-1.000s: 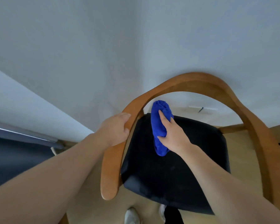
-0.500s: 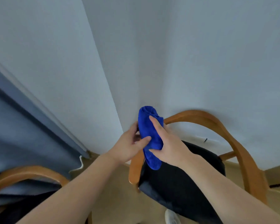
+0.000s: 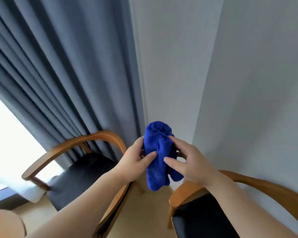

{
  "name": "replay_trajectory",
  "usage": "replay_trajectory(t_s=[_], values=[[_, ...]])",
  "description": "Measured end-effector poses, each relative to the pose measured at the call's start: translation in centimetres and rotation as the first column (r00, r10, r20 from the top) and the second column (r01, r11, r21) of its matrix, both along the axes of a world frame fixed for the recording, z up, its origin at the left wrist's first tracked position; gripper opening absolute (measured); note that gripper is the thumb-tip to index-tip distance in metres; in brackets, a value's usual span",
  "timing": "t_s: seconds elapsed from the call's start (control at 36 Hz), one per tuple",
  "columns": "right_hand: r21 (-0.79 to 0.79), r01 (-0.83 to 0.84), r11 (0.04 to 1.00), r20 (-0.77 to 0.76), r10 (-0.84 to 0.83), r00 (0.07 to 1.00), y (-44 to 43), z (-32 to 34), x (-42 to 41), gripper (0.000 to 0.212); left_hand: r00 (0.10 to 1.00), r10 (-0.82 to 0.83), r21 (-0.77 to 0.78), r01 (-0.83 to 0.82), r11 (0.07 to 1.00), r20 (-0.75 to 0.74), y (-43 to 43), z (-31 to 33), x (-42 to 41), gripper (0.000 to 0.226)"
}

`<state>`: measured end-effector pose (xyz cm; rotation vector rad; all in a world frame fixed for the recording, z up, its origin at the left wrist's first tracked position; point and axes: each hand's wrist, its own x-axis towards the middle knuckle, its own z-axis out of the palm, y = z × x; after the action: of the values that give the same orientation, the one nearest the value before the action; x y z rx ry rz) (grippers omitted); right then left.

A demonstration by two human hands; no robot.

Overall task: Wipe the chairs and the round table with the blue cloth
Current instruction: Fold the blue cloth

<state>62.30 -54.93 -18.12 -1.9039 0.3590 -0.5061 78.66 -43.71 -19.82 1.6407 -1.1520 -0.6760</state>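
Both bare forearms rise from the lower edge of the view and converge near centre, the left from 7 o'clock, the right from 5 o'clock. The left hand (image 3: 136, 160) is curled around the left side of the bunched, bright blue terry cloth (image 3: 159, 155), thumb laid across its front and the fingers (image 3: 140, 141) wrapped behind. The right hand (image 3: 190, 163) grips the cloth's right side, thumb pressed on the front face and the forefinger resting higher on the folds. The cloth is held upright in the air between the two hands, clear of all furniture, its rounded top at 12 o'clock above the fingers and its loose ends hanging at 6 o'clock. At 9 o'clock from the cloth stands a curved-back wooden armchair with a dark padded seat (image 3: 79, 172), its seat bare. At 4 o'clock a second wooden armchair with a dark seat (image 3: 201, 213) is partly in view beneath the right forearm. Pleated grey-blue curtains (image 3: 62, 69) hang behind the left chair; a plain pale wall (image 3: 248, 83) fills the right. A rounded tan surface (image 3: 5, 224) shows at the 8 o'clock corner; what it is cannot be told.
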Motion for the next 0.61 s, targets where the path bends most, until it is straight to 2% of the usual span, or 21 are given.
replay_trajectory(t_s=[0.08, 0.14, 0.19, 0.25, 0.31, 0.36, 0.5, 0.61], values=[[-0.103, -0.176, 0.979, -0.071, 0.169, 0.983, 1.7, 0.2, 2.7, 0.059, 0.988, 0.149, 0.003, -0.149, 0.989, -0.044, 5.0, 0.5, 1.0, 0.038], [-0.244, -0.253, 0.936, -0.102, 0.235, 0.967, 3.3, 0.7, 5.1, 0.069, 0.968, 0.239, 0.006, -0.239, 0.971, -0.072, 8.9, 1.3, 2.0, 0.039], [-0.461, -0.301, 0.835, -0.095, 0.291, 0.952, 5.7, 1.9, 7.9, 0.072, 0.945, 0.317, 0.018, -0.317, 0.948, -0.084, 13.3, 2.5, 2.9, 0.048], [-0.663, -0.298, 0.686, -0.034, 0.371, 0.928, 8.9, 3.3, 10.6, 0.062, 0.920, 0.377, 0.022, -0.377, 0.926, -0.104, 17.8, 3.7, 3.4, 0.050], [-0.769, -0.271, 0.579, 0.063, 0.490, 0.870, 12.6, 4.8, 13.2, 0.051, 0.894, 0.436, 0.028, -0.435, 0.900, -0.108, 22.4, 5.1, 3.5, 0.046], [-0.816, -0.286, 0.502, 0.102, 0.612, 0.784, 16.7, 6.2, 15.5, 0.043, 0.868, 0.485, 0.033, -0.485, 0.874, -0.105, 26.9, 6.3, 3.2, 0.040], [-0.894, -0.354, 0.274, 0.023, 0.818, 0.575, 28.3, 9.6, 18.9, 0.020, 0.796, 0.594, 0.030, -0.595, 0.803, -0.112, 37.9, 8.1, 0.9, 0.029], [-0.849, -0.496, 0.180, -0.059, 0.902, 0.428, 38.6, 10.9, 20.0, 0.022, 0.655, 0.744, 0.051, -0.745, 0.665, -0.132, 47.1, 8.1, -1.5, 0.026]])
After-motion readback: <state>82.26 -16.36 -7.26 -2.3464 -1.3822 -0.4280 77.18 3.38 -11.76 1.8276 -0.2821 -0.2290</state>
